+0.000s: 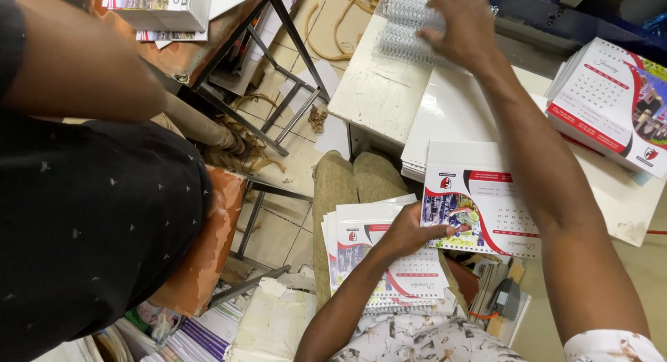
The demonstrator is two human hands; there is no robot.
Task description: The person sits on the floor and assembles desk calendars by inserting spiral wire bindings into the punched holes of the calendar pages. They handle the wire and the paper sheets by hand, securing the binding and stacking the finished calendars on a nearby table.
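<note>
Calendar sheets [479, 209] are looking thin, light, floppy; left hand [410, 230] is pinching their edge, right hand [462, 25] is closing on springy wire binding coils [410, 21].

Printed calendar sheets [479, 209] flat on table; white wire coils [406, 25] beyond

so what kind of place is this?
Probably a small print or binding workshop. The right hand reaches into a pile of white wire binding coils, the left hand holds a calendar sheet, and more calendars are stacked on the white worktable.
</note>
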